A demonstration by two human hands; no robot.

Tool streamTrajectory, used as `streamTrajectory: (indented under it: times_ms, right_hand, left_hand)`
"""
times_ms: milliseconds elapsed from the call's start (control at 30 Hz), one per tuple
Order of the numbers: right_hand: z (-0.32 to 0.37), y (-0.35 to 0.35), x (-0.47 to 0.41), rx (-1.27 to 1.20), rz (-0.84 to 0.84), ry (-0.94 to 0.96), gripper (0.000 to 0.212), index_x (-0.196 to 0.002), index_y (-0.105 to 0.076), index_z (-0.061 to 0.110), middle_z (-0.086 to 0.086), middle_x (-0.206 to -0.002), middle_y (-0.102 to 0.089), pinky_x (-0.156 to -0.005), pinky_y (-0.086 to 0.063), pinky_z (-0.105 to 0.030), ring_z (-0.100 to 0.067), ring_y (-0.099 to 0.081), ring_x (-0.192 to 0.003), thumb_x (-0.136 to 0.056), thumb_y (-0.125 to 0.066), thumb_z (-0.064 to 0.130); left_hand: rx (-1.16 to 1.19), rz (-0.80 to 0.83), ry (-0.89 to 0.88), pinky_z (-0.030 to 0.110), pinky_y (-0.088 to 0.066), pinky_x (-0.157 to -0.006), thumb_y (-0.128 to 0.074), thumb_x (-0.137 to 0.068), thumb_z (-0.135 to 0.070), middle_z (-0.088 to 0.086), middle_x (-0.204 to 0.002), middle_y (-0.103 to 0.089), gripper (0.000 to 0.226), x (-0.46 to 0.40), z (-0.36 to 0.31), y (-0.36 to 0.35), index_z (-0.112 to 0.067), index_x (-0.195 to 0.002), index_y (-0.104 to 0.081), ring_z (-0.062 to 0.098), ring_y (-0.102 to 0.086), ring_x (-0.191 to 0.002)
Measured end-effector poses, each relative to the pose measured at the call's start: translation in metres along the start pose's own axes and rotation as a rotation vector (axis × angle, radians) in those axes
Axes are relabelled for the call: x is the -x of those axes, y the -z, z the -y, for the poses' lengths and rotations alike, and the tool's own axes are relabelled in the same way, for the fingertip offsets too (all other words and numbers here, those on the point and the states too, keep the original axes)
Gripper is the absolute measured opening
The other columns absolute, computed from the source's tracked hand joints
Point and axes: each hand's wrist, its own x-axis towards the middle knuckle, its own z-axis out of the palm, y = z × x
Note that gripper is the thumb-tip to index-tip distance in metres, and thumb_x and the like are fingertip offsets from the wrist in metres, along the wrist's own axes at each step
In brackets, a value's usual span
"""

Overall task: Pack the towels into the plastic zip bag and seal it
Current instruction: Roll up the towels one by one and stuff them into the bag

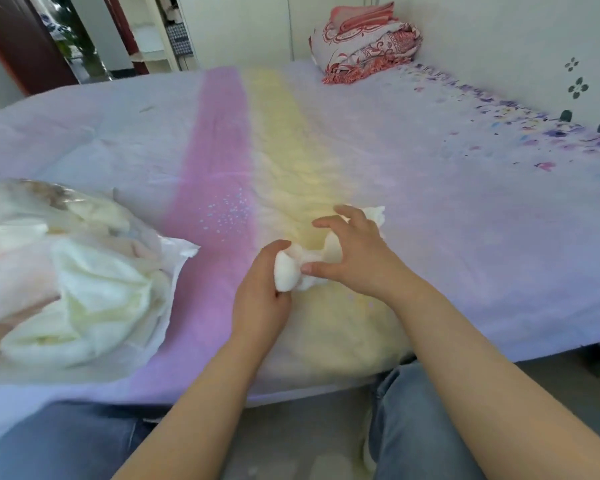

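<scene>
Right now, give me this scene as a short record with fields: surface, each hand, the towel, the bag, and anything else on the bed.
surface: bed with a pastel striped cover
left hand: grips one end of the white towel
right hand: fingers curled over the towel's other end
towel: bunched between both hands, on the yellow stripe
bag: lies at the left, apart from the hands, mouth open toward the stripes, pale towels inside
seal: not yet done
other: folded red-patterned bedding at the far corner
</scene>
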Motion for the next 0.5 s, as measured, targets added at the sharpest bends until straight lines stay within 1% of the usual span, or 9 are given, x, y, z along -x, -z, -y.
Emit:
streamTrajectory:
  times_ms: [67, 100, 133, 167, 233, 267, 333, 400, 500]
  right_hand:
    - [-0.002, -0.01, -0.016, 0.051, -0.1, -0.127, 0.068, -0.14, -0.036, 0.04, 0.0, -0.16, -0.004, -0.116, -0.02, -0.043, -0.023, -0.005, -0.146, -0.08, -0.061, 0.062]
    - [-0.007, -0.016, -0.025, 0.042, -0.121, -0.192, 0.065, -0.142, -0.034, 0.039, -0.004, -0.161, 0.0, -0.117, -0.016, -0.044, -0.027, -0.001, -0.147, -0.084, -0.053, 0.063]
    - [-0.011, -0.024, -0.032, 0.04, -0.092, -0.241, 0.061, -0.143, -0.034, 0.036, -0.008, -0.161, -0.003, -0.117, -0.014, -0.043, -0.029, -0.004, -0.148, -0.089, -0.046, 0.062]
    - [-0.011, -0.032, -0.035, 0.027, -0.015, -0.253, 0.058, -0.143, -0.037, 0.03, -0.011, -0.16, -0.014, -0.117, -0.017, -0.041, -0.029, -0.014, -0.147, -0.093, -0.038, 0.06]
    - [0.002, -0.052, -0.031, -0.089, 0.134, -0.19, 0.056, -0.138, -0.046, 0.02, -0.01, -0.149, -0.042, -0.111, -0.028, -0.034, -0.024, -0.038, -0.137, -0.098, -0.029, 0.054]
    - [0.015, -0.062, -0.023, -0.17, 0.165, -0.148, 0.056, -0.138, -0.047, 0.019, -0.006, -0.145, -0.047, -0.108, -0.031, -0.031, -0.02, -0.043, -0.133, -0.098, -0.028, 0.053]
    - [0.047, -0.079, -0.003, -0.396, 0.183, -0.1, 0.052, -0.134, -0.049, 0.019, 0.005, -0.135, -0.053, -0.098, -0.034, -0.019, -0.009, -0.049, -0.122, -0.099, -0.028, 0.05]
    - [0.07, -0.098, 0.019, -0.688, 0.23, -0.08, 0.039, -0.122, -0.056, 0.022, 0.01, -0.118, -0.06, -0.083, -0.044, -0.012, 0.0, -0.058, -0.103, -0.101, -0.032, 0.044]
    - [0.08, -0.127, 0.043, -1.041, 0.368, -0.173, 0.032, -0.125, -0.059, 0.018, -0.003, -0.119, -0.067, -0.077, -0.056, -0.03, -0.013, -0.066, -0.102, -0.1, -0.044, 0.031]
  left_hand:
    - [-0.11, -0.066, -0.012, 0.028, -0.038, -0.078, -0.048, -0.083, -0.007, -0.013, -0.122, -0.056, 0.054, 0.01, 0.011, 0.027, -0.039, -0.127, -0.044, 0.013, -0.053, -0.108]
    - [-0.154, -0.099, -0.045, 0.029, -0.037, -0.078, -0.045, -0.082, -0.011, -0.006, -0.12, -0.056, 0.05, 0.015, 0.015, 0.039, -0.033, -0.127, -0.046, 0.018, -0.052, -0.108]
    - [-0.196, -0.13, -0.067, 0.029, -0.036, -0.078, -0.04, -0.081, -0.015, -0.001, -0.118, -0.056, 0.048, 0.019, 0.018, 0.05, -0.026, -0.127, -0.049, 0.022, -0.05, -0.108]
    - [-0.234, -0.156, -0.072, 0.03, -0.036, -0.077, -0.037, -0.08, -0.018, 0.003, -0.116, -0.055, 0.048, 0.024, 0.02, 0.061, -0.022, -0.126, -0.051, 0.025, -0.048, -0.107]
    - [-0.305, -0.183, -0.039, 0.036, -0.039, -0.076, -0.043, -0.081, -0.01, 0.008, -0.114, -0.053, 0.045, 0.033, 0.025, 0.075, -0.019, -0.124, -0.051, 0.03, -0.046, -0.104]
    - [-0.336, -0.182, -0.021, 0.038, -0.04, -0.077, -0.046, -0.08, -0.006, 0.01, -0.113, -0.052, 0.046, 0.037, 0.028, 0.079, -0.018, -0.124, -0.05, 0.033, -0.045, -0.103]
    - [-0.336, -0.131, 0.023, 0.034, -0.035, -0.084, -0.048, -0.076, -0.005, 0.012, -0.116, -0.047, 0.055, 0.043, 0.032, 0.08, -0.015, -0.13, -0.046, 0.034, -0.041, -0.108]
    - [-0.268, -0.065, 0.067, 0.028, -0.027, -0.091, -0.057, -0.075, -0.006, 0.009, -0.129, -0.041, 0.07, 0.052, 0.033, 0.08, -0.016, -0.142, -0.035, 0.029, -0.032, -0.118]
    - [-0.16, 0.003, 0.042, 0.027, -0.03, -0.095, -0.066, -0.077, -0.009, -0.001, -0.147, -0.027, 0.086, 0.067, 0.033, 0.083, -0.023, -0.149, -0.02, 0.018, -0.025, -0.124]
